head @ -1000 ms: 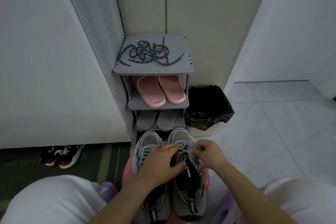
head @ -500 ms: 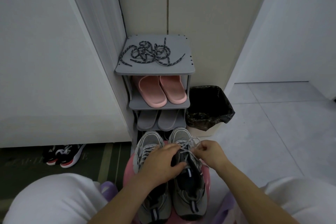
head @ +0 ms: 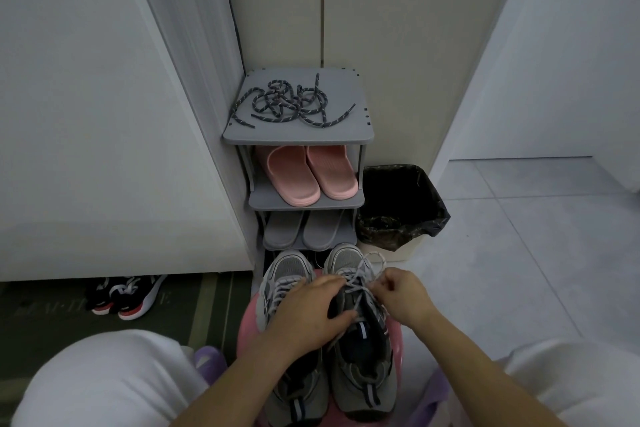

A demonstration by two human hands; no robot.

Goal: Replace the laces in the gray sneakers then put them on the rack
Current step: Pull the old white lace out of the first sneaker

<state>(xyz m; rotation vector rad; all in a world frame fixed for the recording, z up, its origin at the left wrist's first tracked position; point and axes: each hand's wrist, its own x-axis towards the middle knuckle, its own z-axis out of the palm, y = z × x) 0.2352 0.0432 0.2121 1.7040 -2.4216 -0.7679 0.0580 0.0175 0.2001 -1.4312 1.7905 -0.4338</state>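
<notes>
Position: the gray sneakers (head: 287,274) stand side by side on a pink stool (head: 246,322), toes toward the rack (head: 349,130), in front of its lowest tier and not on it.

Left hand (head: 304,315): laid across both, fingers (head: 329,285) curled over the right sneaker (head: 363,364) at its tongue, holding it.

Right hand (head: 403,295): fingers closed narrow, pinching the pale lace (head: 367,262), which loops loose above the toe.

Rack: dark laces (head: 291,104) lie tangled on the top shelf; pink slippers (head: 311,173) sit below, gray slippers (head: 304,232) under those.

Surroundings: a bin (head: 401,208) with a black liner stands just beside the rack. Black and red trainers (head: 128,295) lie on a mat (head: 52,315).

Markings: lettering on the mat is too faint to read. No brand is legible on any shoe.
</notes>
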